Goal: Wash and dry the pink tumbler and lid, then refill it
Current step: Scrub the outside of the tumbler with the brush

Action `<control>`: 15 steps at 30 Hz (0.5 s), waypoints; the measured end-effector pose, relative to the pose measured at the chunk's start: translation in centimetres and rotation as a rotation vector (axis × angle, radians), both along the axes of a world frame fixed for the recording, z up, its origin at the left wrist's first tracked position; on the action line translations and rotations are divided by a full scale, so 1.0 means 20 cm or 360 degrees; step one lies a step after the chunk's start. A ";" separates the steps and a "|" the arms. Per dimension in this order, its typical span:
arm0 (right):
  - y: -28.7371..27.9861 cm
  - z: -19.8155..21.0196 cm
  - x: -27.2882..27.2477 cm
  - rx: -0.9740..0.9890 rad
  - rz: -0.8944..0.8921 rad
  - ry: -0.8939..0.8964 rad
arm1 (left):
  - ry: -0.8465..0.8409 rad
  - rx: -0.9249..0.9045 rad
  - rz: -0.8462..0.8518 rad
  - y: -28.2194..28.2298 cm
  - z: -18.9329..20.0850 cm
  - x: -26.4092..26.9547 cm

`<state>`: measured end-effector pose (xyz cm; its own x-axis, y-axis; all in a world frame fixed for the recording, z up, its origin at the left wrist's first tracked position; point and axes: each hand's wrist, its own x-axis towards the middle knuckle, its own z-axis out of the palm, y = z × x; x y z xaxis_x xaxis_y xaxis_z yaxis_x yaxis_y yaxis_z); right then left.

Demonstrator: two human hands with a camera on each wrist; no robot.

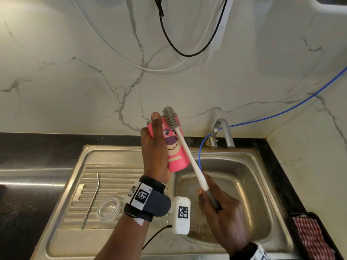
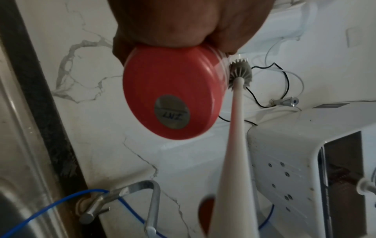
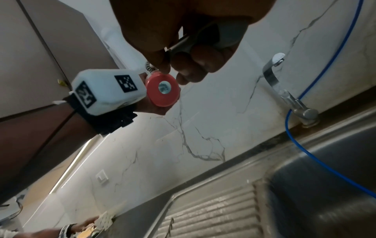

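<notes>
My left hand (image 1: 155,147) grips the pink tumbler (image 1: 173,147), which has a cartoon bear face and is held tilted above the sink's edge. Its round base (image 2: 173,103) fills the left wrist view and shows small in the right wrist view (image 3: 162,89). My right hand (image 1: 216,201) holds a long white bottle brush (image 1: 187,149) by its grey grip. The grey bristle head (image 1: 170,118) lies outside the tumbler, against its upper rim (image 2: 240,75). A clear lid (image 1: 109,209) and a bent metal straw (image 1: 92,199) lie on the ribbed drainboard.
A steel sink basin (image 1: 244,194) lies below my right hand, with a tap (image 1: 223,132) and a blue hose (image 1: 281,113) behind it. A red checked cloth in a black tray (image 1: 311,239) sits at the right. Cables hang on the marble wall.
</notes>
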<state>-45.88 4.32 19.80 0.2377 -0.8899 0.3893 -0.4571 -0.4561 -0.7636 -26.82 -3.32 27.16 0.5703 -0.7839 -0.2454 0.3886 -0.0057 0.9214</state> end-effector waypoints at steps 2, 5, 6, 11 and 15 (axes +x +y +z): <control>-0.02 0.00 0.03 -0.0025 0.0000 -0.0013 | -0.0016 -0.0027 -0.0009 0.00 0.00 -0.01; 0.02 -0.05 -0.01 0.0054 0.0018 -0.0002 | -0.0032 -0.0069 0.0085 -0.03 0.00 0.07; 0.04 -0.07 -0.03 0.0096 0.0020 -0.0008 | -0.0023 -0.0069 0.0126 -0.05 0.00 0.10; -0.01 -0.02 0.02 0.0103 0.0028 0.0022 | -0.0012 -0.0013 0.0114 -0.03 0.00 0.09; -0.04 -0.03 0.05 0.0088 0.0024 0.0008 | -0.0031 -0.0016 0.0115 -0.02 -0.01 0.06</control>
<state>-44.95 3.52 19.21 0.2529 -0.9064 0.3383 -0.4543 -0.4200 -0.7856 -25.58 -3.72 27.01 0.6302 -0.7428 -0.2260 0.3695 0.0309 0.9287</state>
